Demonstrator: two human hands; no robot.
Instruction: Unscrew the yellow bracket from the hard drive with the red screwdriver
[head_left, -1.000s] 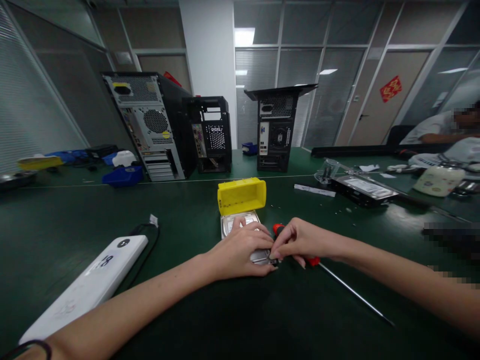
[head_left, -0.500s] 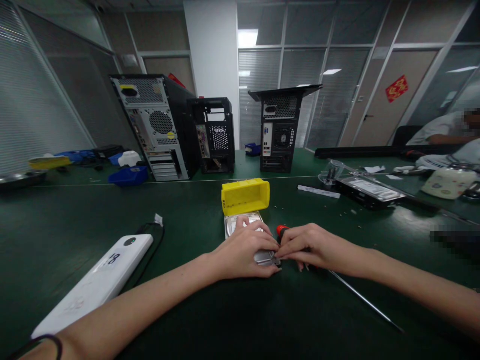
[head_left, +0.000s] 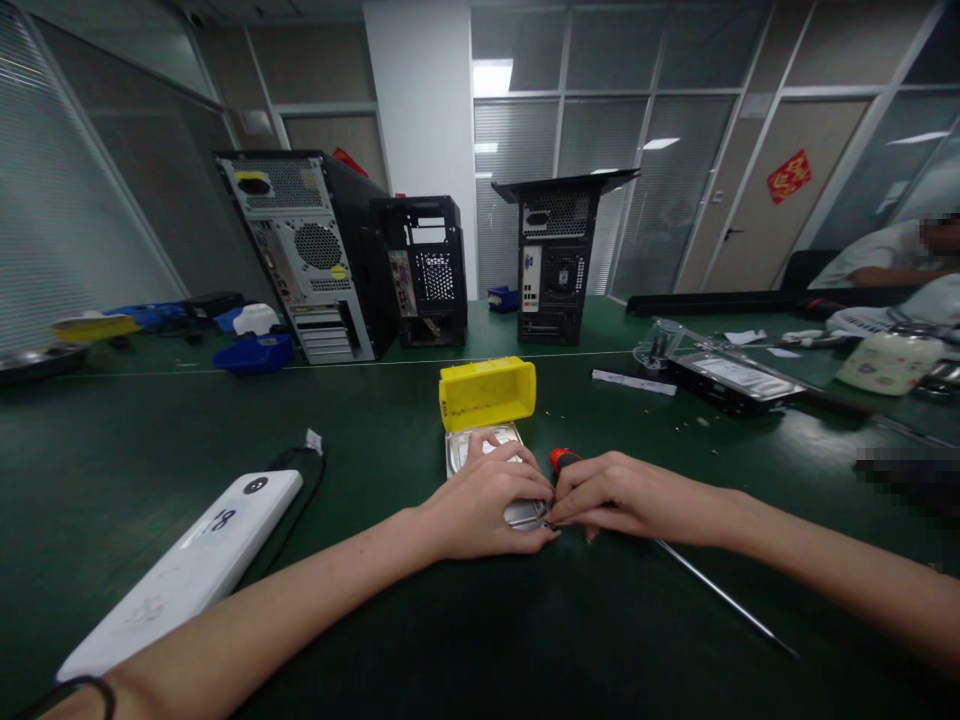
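Under my left hand (head_left: 499, 500) lies a silver hard drive (head_left: 457, 452), its near part showing between thumb and fingers, which grip it. My right hand (head_left: 611, 495) is pinched at the drive's near right corner, touching it beside my left fingertips; whatever small thing is in the pinch is hidden. A screwdriver with a red and black handle (head_left: 559, 458) lies beneath my right hand, its long shaft (head_left: 727, 598) pointing to the lower right. Just beyond the drive a yellow bin (head_left: 487, 395) rests on its side, open towards me.
A white power bank (head_left: 184, 570) with a black cable is at left. Three computer cases (head_left: 319, 260) stand behind. Another drive (head_left: 739, 380) on a black bracket, a clear cup, a paper strip (head_left: 634, 382) and small screws are at right. A person sits far right.
The fingers of my right hand have curled in slightly at the drive's corner. My left hand keeps its grip. The whole view has shifted a little.
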